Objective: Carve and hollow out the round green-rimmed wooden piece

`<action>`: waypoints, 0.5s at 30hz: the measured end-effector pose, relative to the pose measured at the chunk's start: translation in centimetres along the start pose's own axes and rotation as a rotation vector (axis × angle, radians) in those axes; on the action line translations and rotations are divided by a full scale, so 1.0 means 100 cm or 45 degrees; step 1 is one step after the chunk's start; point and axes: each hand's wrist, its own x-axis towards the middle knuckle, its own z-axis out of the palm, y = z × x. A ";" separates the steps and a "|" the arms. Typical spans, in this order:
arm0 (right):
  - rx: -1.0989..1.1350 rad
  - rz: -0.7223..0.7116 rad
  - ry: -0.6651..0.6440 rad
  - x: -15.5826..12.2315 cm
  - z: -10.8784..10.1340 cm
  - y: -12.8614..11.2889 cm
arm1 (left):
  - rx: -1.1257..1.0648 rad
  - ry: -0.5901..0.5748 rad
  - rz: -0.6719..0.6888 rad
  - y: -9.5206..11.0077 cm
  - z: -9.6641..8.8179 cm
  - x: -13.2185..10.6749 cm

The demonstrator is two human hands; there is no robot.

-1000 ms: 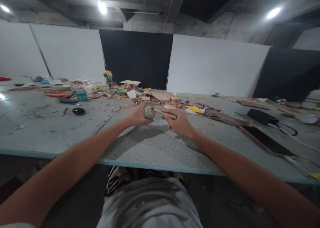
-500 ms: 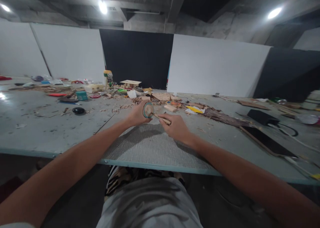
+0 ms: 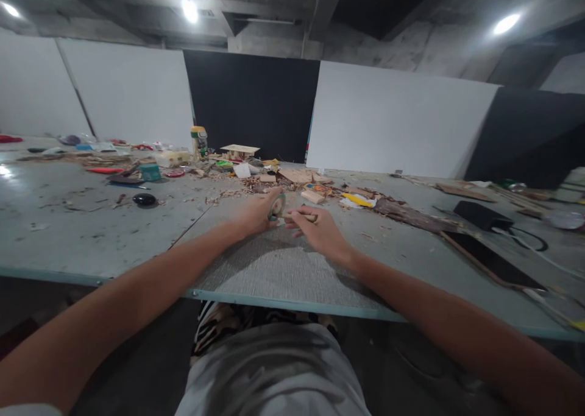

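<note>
My left hand [image 3: 255, 215] is wrapped round a small round tub [image 3: 277, 206] with a teal rim, tilted so that its opening faces right. Something pale shows inside it. Just to the right, my right hand [image 3: 322, 230] pinches a thin wooden stick-like tool [image 3: 309, 217] between thumb and fingers. The tool's tip points left at the tub, but I cannot tell whether they touch. Both hands are above the grey table [image 3: 274, 276]. Beyond them lies a small pale wood block [image 3: 312, 197].
Wood scraps and shavings [image 3: 256, 184] litter the far middle. A long bark piece [image 3: 409, 214], a yellow item [image 3: 357, 200] and a dark phone-like slab [image 3: 491, 260] lie to the right. To the left are a black mouse-shaped object [image 3: 144, 200], a teal box [image 3: 150, 172] and a yellow-capped bottle [image 3: 199, 143].
My left hand has turned the tub, so its opening looks narrower and faces more to the right. The tool in my right hand has shifted slightly right and lies more level.
</note>
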 end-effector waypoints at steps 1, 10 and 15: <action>0.076 0.075 0.021 0.002 0.000 -0.002 | 0.020 0.002 0.009 0.000 0.000 0.000; 0.518 0.342 0.048 0.017 -0.022 -0.008 | -0.067 -0.037 0.079 -0.001 -0.001 0.002; 0.123 0.030 -0.169 0.017 -0.025 0.002 | -0.316 -0.037 0.199 -0.010 -0.002 0.005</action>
